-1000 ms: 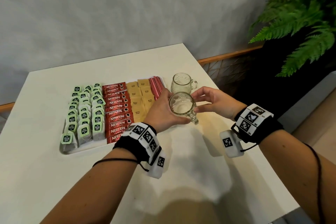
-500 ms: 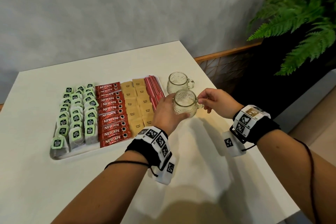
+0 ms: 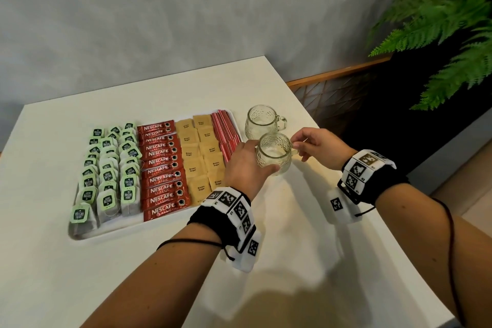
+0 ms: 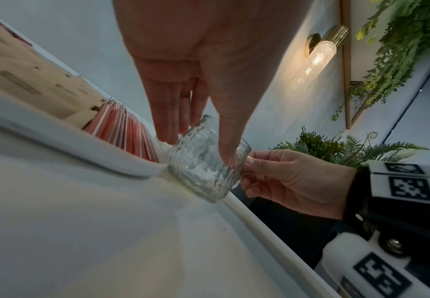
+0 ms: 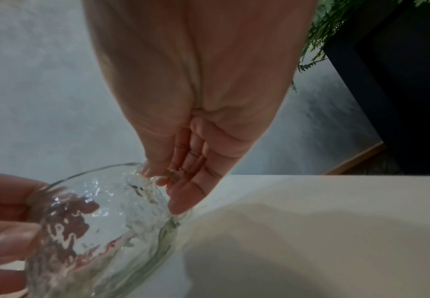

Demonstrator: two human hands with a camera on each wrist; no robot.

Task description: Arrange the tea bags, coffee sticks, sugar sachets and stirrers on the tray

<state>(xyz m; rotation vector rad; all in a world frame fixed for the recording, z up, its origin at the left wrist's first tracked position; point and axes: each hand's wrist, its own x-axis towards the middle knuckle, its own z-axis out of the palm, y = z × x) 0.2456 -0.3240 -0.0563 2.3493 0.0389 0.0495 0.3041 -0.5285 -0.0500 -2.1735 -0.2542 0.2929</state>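
A white tray (image 3: 87, 235) holds rows of green-tagged tea bags (image 3: 107, 173), red coffee sticks (image 3: 162, 168), brown sugar sachets (image 3: 202, 157) and red stirrers (image 3: 226, 130). Just right of the tray, my left hand (image 3: 247, 165) grips the body of a clear glass mug (image 3: 274, 153), thumb on the near side and fingers on the far side. My right hand (image 3: 316, 145) pinches that mug's handle (image 5: 168, 177). In the left wrist view the glass mug (image 4: 206, 167) is tilted, its base near the table beside the tray's corner (image 4: 142, 169).
A second glass mug (image 3: 262, 121) stands upright just behind the held one. The white table (image 3: 292, 261) ends close on the right, with a wooden rail (image 3: 338, 74) and a fern (image 3: 447, 29) beyond. A wall lamp (image 4: 318, 54) glows in the left wrist view.
Both hands have carried the held mug away from me and closer to the second mug and the tray's right edge. The tray's contents have not moved.
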